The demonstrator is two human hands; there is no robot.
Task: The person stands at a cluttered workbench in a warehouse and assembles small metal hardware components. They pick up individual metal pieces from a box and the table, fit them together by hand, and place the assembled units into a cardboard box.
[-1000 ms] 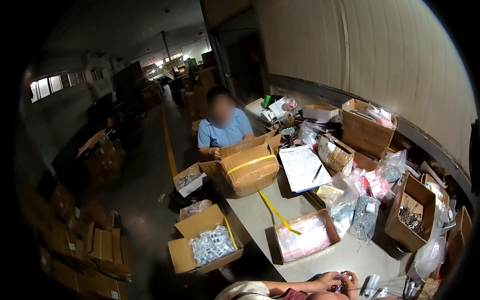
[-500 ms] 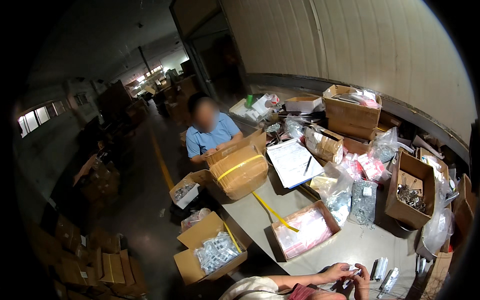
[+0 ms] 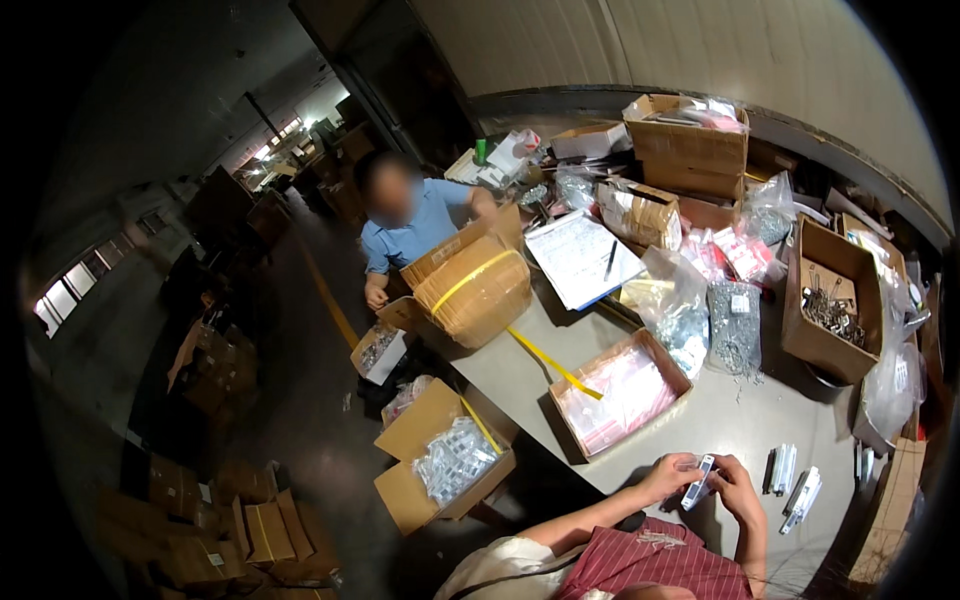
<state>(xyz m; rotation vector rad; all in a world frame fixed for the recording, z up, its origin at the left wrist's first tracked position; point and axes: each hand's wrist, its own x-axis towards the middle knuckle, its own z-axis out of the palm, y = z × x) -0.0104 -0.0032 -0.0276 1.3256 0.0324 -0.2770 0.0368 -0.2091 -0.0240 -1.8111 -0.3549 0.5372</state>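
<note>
Both of my hands meet over the near edge of the grey table (image 3: 760, 430). My left hand (image 3: 668, 477) and my right hand (image 3: 735, 487) together pinch a small white, flat packet (image 3: 699, 481) held upright between them. Just beyond my left hand lies a shallow cardboard tray of pink-and-clear bags (image 3: 620, 390). To the right of my right hand several similar white packets (image 3: 792, 483) lie on the table.
A person in a blue shirt (image 3: 412, 228) sits across at the table's far left behind a taped brown box (image 3: 473, 285). A clipboard with paper (image 3: 583, 258), bags of metal parts (image 3: 735, 325) and open cartons (image 3: 830, 300) crowd the table. Cartons (image 3: 440, 455) stand on the floor.
The view has tilted downward, so my hands now show fully. They have come together on the white packet, lifted slightly above the table edge. The seated person stays put.
</note>
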